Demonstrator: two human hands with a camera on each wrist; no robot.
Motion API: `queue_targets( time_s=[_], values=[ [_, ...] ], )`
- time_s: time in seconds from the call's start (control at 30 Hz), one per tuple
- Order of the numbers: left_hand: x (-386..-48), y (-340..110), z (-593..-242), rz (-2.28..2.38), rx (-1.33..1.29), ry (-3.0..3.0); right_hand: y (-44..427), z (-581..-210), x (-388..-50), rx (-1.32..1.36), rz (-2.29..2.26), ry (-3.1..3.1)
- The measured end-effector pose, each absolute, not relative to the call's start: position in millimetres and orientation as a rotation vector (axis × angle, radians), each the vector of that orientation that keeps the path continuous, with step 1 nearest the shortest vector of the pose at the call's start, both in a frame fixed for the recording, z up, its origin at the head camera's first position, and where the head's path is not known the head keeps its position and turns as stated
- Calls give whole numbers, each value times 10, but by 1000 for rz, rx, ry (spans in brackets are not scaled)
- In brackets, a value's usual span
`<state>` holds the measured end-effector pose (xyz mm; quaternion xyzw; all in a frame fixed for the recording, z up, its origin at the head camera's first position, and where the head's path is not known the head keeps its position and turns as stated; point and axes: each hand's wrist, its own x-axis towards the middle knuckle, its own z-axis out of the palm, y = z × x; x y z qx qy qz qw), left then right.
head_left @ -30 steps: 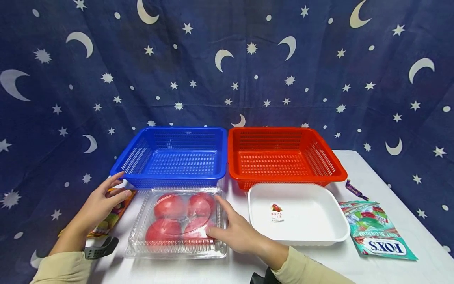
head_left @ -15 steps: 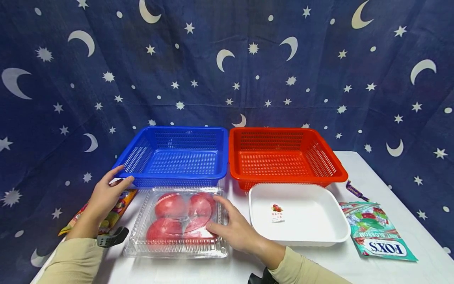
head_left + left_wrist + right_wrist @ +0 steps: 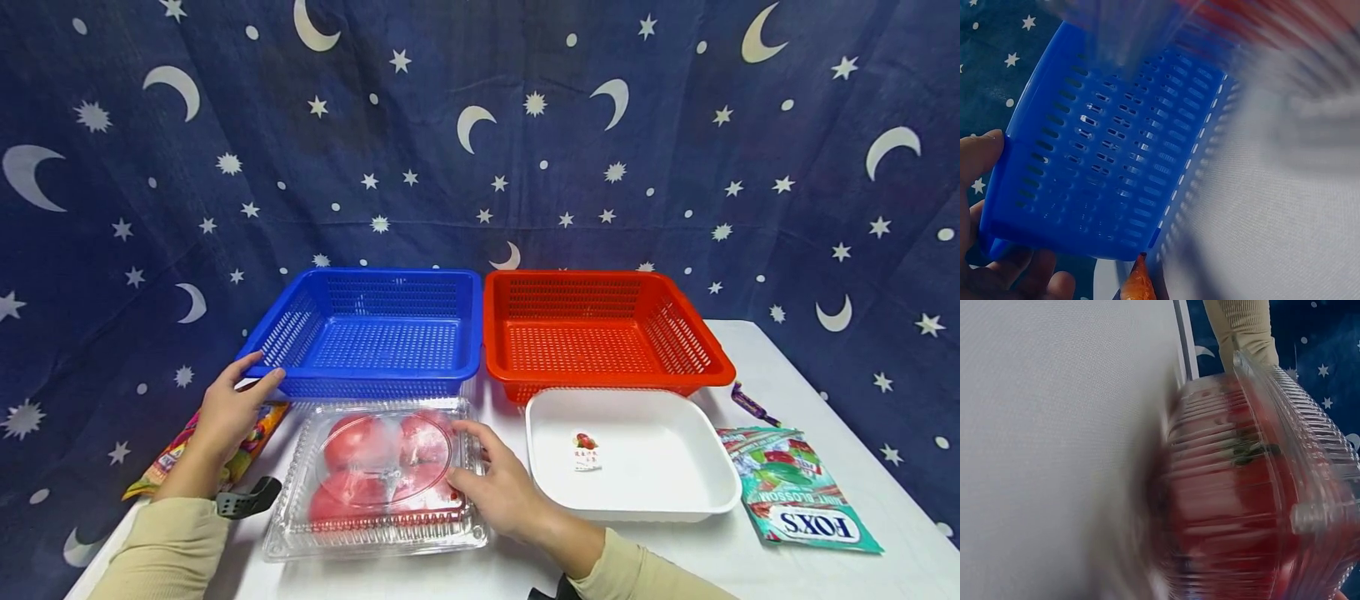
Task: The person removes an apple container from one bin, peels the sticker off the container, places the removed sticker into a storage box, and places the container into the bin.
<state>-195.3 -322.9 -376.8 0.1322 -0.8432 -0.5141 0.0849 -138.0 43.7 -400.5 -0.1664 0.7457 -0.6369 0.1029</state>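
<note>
A clear plastic clamshell box [image 3: 390, 533] with several tomatoes [image 3: 356, 442] inside sits in front of the blue basket. My right hand [image 3: 510, 492] grips its right side, thumb over the lid's edge; the other fingers are partly hidden. In the right wrist view, the box [image 3: 1329, 487] shows from the side, and a green stem shows on a tomato [image 3: 1210, 494]. At the front left corner of the blue basket [image 3: 465, 375], my left hand [image 3: 228, 417] holds the rim. The left wrist view shows that thumb and curled fingers around the corner of the basket [image 3: 1104, 144].
Under the left forearm lies an orange snack bag [image 3: 262, 425]. A red basket [image 3: 600, 379] adjoins the blue one. Before it stands a white tray [image 3: 660, 467] bearing a small label. A green FOX'S candy bag [image 3: 802, 492] and a purple-wrapped sweet [image 3: 753, 406] lie at right.
My left hand has moved right onto the basket's corner. The box has shifted and tilted slightly toward me, with my right hand still at its right side. The baskets and tray look unmoved.
</note>
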Motion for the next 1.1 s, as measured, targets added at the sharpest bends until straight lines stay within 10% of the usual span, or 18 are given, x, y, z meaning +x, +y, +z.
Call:
queue_targets(
  time_s=[1.1],
  values=[
    [-1971, -3247, -3806, -1472, 399, -2541, 577, -3821, -1300, -531, -2065, 2047]
  ],
)
